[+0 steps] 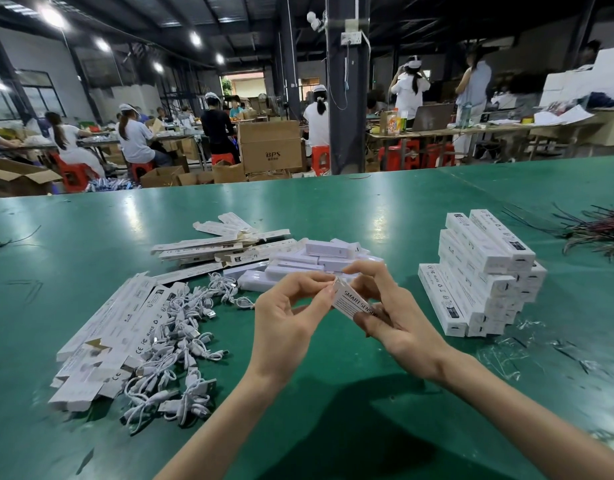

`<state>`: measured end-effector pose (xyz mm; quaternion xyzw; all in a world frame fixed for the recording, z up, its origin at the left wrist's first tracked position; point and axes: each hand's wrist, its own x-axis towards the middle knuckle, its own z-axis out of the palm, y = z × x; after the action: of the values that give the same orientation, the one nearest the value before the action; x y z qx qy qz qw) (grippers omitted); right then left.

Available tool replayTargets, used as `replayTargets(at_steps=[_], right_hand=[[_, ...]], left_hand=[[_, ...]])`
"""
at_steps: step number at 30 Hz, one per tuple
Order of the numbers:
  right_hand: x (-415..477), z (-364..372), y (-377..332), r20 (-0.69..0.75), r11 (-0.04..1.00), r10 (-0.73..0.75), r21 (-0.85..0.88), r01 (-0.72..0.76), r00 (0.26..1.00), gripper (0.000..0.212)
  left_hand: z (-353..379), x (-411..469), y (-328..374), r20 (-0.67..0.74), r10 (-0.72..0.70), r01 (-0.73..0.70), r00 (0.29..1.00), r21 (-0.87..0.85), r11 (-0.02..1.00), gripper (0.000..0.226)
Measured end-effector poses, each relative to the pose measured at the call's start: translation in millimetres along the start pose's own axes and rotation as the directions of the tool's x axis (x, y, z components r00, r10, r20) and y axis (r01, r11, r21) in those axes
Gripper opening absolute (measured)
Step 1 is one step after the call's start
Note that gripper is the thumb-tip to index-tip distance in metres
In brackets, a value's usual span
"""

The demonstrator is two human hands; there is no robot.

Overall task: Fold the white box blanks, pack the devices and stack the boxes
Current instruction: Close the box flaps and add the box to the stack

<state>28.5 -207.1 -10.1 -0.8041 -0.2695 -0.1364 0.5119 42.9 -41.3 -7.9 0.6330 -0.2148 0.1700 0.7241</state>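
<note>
Over the green table (pixel 333 403) I hold one white box (pixel 350 301) printed "SMART SENSOR", its end pointing at me. My right hand (pixel 395 317) grips its body from below and right. My left hand (pixel 291 313) pinches the flap at its top end with thumb and forefinger. Flat white box blanks (pixel 111 337) lie in a heap at the left, with more blanks (pixel 226 247) behind. White devices (pixel 309 261) are piled just beyond my hands. A stack of packed boxes (pixel 482 271) stands at the right.
A tangle of white USB cables (pixel 181 344) lies between the blanks and my left arm. Dark wire ties (pixel 596 233) sprawl at the far right, and clear plastic scraps (pixel 509 351) lie in front of the stack. Seated workers and cardboard cartons (pixel 269 145) fill the hall beyond the table.
</note>
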Motion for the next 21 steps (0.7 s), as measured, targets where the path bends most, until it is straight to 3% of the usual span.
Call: replayTargets(at_steps=[7, 13, 18, 21], right_hand=[[0.0, -0.7, 3.2, -0.009, 1.0, -0.013, 0.002, 0.013, 1.0, 0.052], [-1.4, 2.9, 7.4, 0.02, 0.995, -0.047, -0.084, 0.048, 0.999, 0.047], [-0.3, 2.8, 8.3, 0.032, 0.988, -0.021, -0.153, 0.025, 0.999, 0.047], [4.5, -0.1, 4.6, 0.08, 0.997, 0.067, -0.032, -0.065, 0.995, 0.043]], left_hand=[[2.3, -5.7, -6.1, 0.05, 0.055, -0.056, 0.997, 0.006, 0.998, 0.017], [-0.8, -6.1, -18.2, 0.166, 0.301, -0.337, 0.939, 0.268, 0.902, 0.014], [-3.1, -4.8, -27.1, 0.151, 0.25, -0.282, 0.956, 0.25, 0.926, 0.01], [-4.1, 0.5, -30.4, 0.074, 0.069, -0.076, 0.995, 0.101, 0.992, 0.004]])
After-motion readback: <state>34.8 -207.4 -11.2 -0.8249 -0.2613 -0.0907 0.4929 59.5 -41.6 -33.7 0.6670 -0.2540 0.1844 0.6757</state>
